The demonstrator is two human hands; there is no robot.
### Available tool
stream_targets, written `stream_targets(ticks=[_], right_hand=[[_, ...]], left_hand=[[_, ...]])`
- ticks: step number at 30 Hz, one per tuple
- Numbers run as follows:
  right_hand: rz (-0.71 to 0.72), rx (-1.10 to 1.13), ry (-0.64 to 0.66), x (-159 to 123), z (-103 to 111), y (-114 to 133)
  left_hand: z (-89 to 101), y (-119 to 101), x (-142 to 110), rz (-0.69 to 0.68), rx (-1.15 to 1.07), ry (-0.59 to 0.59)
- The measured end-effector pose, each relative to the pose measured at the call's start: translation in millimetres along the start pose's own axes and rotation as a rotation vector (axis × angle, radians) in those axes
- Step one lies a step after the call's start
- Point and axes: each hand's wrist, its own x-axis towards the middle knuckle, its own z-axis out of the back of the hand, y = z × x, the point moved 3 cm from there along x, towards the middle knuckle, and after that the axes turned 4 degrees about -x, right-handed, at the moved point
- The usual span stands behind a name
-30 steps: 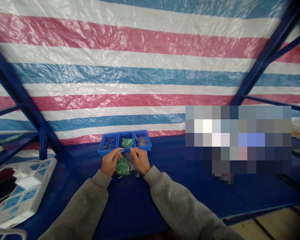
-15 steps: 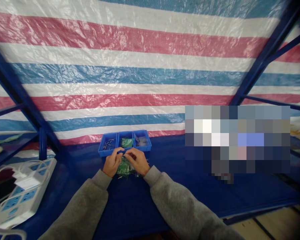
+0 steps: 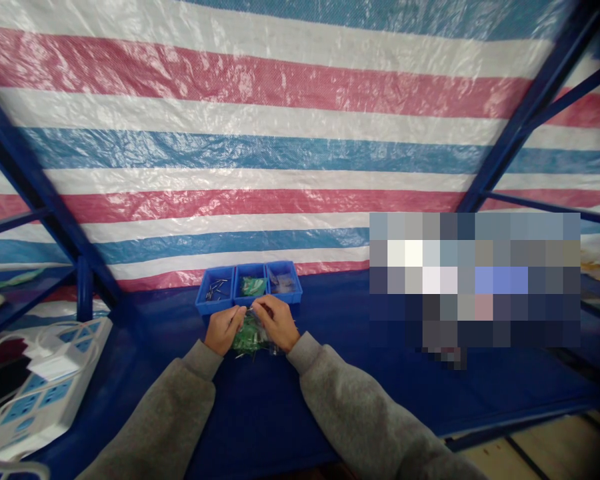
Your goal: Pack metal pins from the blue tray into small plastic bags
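Note:
My left hand (image 3: 224,329) and my right hand (image 3: 279,323) are pinched closed, fingertips almost meeting. Between them is a small thin light-coloured piece, mostly covered by the fingers; its kind cannot be made out. Just below the hands, a heap of thin green pieces (image 3: 250,338) with clear plastic lies on the blue table (image 3: 260,407). Right behind my fingers stands a blue three-part bin (image 3: 216,308). Its left compartment holds thin metal pins (image 3: 219,289), the middle one green pieces (image 3: 253,287), the right one greyish clear pieces (image 3: 283,283).
On the left lies a white power strip (image 3: 55,400) with white cables and a plugged-in adapter (image 3: 55,360). Blue metal posts (image 3: 85,290) and a striped plastic sheet (image 3: 280,153) stand behind the table. A pixelated patch hides the right side.
The hands, apart a second ago with a thin pale piece in the left fingertips, have come together. My left index finger, raised half a second ago, has curled down.

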Motion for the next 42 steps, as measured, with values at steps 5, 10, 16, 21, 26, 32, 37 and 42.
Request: stream_targets(ticks=[5,10,16,21,26,32,37,42], right_hand=[[0.053,0.003,0.057,0,-2,2],[0.027,-0.019,0.045,0,-2,0],[-0.011,-0.059,0.047,0,-5,-6],[-0.048,-0.054,0.061,0,-8,-10],[-0.116,-0.037,-0.018,0,-3,-11],[-0.091,-0.030,-0.040,0,-3,-10],[-0.094,-0.041,-0.048,1,-2,-11],[-0.101,-0.042,-0.042,0,-2,-10]], left_hand=[[-0.1,6,-1,0.039,-0.047,-0.029],[0.1,9,0,0.036,-0.101,-0.028],[-1.3,9,1,0.033,-0.235,-0.068],[0.5,9,2,0.030,-0.298,-0.136],[-1.2,12,2,0.132,-0.419,-0.134],[-4.2,11,-1,0.116,-0.242,-0.051],[-2.4,9,-1,0.069,-0.104,-0.075],[-4.9,11,-1,0.050,0.013,-0.015]])
